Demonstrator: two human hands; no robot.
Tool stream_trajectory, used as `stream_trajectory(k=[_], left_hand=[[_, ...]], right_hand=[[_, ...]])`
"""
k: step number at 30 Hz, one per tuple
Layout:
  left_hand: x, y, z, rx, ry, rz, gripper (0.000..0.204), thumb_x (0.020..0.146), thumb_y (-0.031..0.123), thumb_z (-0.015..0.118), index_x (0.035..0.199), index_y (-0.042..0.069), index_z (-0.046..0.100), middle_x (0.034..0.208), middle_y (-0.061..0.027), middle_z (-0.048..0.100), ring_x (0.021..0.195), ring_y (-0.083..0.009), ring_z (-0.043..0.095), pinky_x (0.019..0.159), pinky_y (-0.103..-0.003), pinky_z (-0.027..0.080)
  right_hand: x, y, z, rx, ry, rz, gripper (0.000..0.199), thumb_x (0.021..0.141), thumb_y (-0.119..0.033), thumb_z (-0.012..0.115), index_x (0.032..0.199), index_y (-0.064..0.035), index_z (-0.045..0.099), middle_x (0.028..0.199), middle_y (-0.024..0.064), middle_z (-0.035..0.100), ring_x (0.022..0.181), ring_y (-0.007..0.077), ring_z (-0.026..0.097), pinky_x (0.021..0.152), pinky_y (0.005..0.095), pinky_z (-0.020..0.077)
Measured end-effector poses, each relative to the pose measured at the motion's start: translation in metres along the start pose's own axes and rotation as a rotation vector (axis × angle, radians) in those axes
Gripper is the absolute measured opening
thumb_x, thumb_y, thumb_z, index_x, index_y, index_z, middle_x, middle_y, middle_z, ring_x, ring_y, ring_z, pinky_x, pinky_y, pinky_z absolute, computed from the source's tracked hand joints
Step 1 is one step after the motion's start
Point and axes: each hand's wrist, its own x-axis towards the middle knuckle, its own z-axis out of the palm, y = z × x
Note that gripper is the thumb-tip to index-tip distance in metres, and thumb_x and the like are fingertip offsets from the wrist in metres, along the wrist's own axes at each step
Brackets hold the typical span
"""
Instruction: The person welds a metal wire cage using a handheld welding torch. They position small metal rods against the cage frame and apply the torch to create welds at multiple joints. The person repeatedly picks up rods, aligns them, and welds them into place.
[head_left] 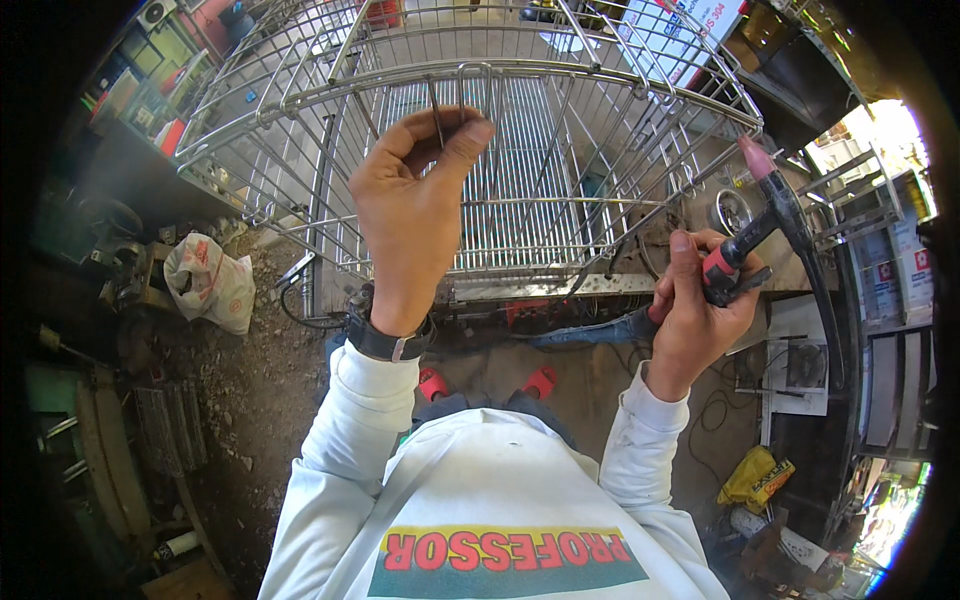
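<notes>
White shirt [500, 500] with a printed coloured panel lies nearest the camera, both sleeves reaching forward toward a wire basket [545, 69] set on the bench [560, 287]. Left hand [405, 210], dark band [385, 342] at its wrist, is raised at the basket's near side; its fingers [466, 143] are pinched on a thin dark wire [434, 98], and whether that wire is loose or part of the basket cannot be told. Right hand [700, 315] has its fingers wrapped around the red-and-black handle of a torch [788, 212]; the pink nozzle [757, 158] points up beside the basket's right corner, contact unclear. White sack [210, 280] observed on the ground, left; yellow bag [757, 478] lower right.
</notes>
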Motion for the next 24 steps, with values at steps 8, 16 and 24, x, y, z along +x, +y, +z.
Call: stream_trajectory(k=[8, 16, 24], left_hand=[[0.0, 0.0, 0.001, 0.004, 0.006, 0.012, 0.02, 0.088, 0.004, 0.081, 0.106, -0.001, 0.075, 0.097, -0.0064, 0.078, 0.088, -0.0096, 0.07, 0.081, -0.022, 0.054], [0.001, 0.006, -0.002, 0.03, -0.005, -0.043, 0.02, 0.088, 0.007, 0.082, 0.106, -0.001, 0.076, 0.098, -0.0062, 0.077, 0.088, -0.0099, 0.07, 0.082, -0.022, 0.054], [0.0, 0.005, 0.0, -0.009, -0.003, -0.047, 0.019, 0.09, 0.007, 0.079, 0.107, -0.001, 0.075, 0.098, -0.0063, 0.077, 0.09, -0.0111, 0.07, 0.084, -0.024, 0.053]], right_hand=[[-0.001, 0.001, -0.008, -0.003, 0.021, 0.047, 0.035, 0.083, 0.001, 0.083, 0.105, -0.0077, 0.058, 0.084, 0.0006, 0.064, 0.051, 0.0039, 0.05, 0.045, 0.0194, 0.0359], [-0.001, 0.009, -0.018, -0.034, 0.036, 0.03, 0.03, 0.084, 0.001, 0.082, 0.102, -0.0084, 0.06, 0.082, 0.0001, 0.063, 0.052, 0.0038, 0.05, 0.045, 0.0193, 0.0349], [-0.004, 0.01, -0.032, -0.089, 0.078, 0.048, 0.028, 0.087, -0.002, 0.081, 0.104, -0.0083, 0.06, 0.083, 0.0006, 0.065, 0.052, 0.0043, 0.051, 0.044, 0.0196, 0.0353]])
